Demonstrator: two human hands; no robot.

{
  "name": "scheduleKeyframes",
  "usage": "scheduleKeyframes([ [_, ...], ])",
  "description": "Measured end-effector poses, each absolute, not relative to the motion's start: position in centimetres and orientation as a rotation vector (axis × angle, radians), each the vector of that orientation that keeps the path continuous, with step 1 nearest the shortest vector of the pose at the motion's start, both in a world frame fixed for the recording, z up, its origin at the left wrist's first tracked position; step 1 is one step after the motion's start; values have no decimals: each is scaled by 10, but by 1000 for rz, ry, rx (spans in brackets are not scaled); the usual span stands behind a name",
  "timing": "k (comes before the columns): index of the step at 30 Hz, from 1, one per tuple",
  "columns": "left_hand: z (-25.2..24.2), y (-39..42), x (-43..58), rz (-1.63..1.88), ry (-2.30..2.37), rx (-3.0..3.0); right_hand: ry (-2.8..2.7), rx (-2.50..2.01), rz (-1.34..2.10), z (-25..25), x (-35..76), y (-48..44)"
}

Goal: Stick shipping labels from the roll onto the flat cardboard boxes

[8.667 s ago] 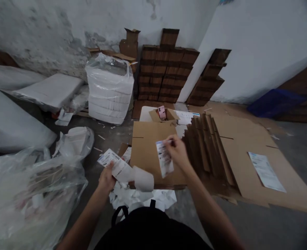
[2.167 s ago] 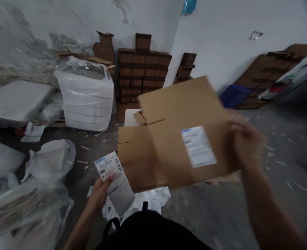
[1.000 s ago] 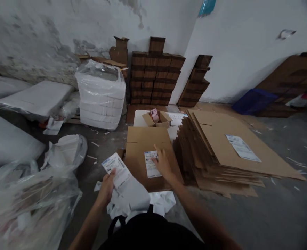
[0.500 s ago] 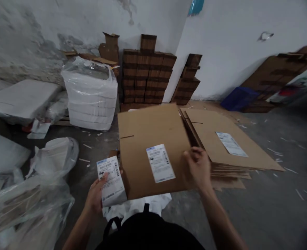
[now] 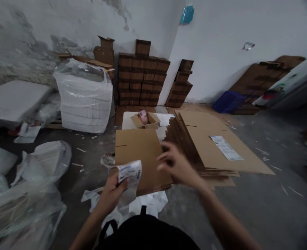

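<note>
My left hand (image 5: 111,193) holds a strip of white printed labels (image 5: 129,172) low in front of me, the strip curling over my fingers. My right hand (image 5: 174,164) hovers with fingers apart and nothing in it, above the right edge of a bare flat cardboard sheet (image 5: 137,152) on the floor. To the right lies a fanned stack of flattened cartons (image 5: 208,152), and its top sheet carries a stuck-on label (image 5: 226,147).
White backing paper scraps (image 5: 148,203) lie by my knees. A plastic-wrapped white bale (image 5: 84,97) and crumpled plastic bags (image 5: 25,194) are on the left. Brown box stacks (image 5: 143,78) line the back wall. A small open box (image 5: 144,119) sits beyond the sheet. Grey floor stretches to the right.
The labelled sheet my right hand was lifting now lies on the right-hand stack, leaving a bare sheet in front. My right hand came back empty toward the label strip, which my left hand raised.
</note>
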State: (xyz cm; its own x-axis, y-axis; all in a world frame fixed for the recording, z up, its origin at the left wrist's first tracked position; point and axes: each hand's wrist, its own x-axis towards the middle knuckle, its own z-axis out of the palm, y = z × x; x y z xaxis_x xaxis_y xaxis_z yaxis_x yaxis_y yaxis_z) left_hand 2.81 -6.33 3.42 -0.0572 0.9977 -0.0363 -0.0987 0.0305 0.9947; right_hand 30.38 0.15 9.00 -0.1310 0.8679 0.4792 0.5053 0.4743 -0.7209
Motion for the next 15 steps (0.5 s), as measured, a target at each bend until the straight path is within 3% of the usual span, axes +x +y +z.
scheduleKeyframes([
  [3, 38, -66, 29, 1155, 1202, 1111, -2017, -943, 726, 55, 220, -14],
  [9, 50, -70, 7, 1152, 1034, 368, -2081, -790, 571, 26, 198, -21],
  [15, 20, -50, -14, 1350, 1177, 237, -2112, -619, 690, 48, 196, -38],
])
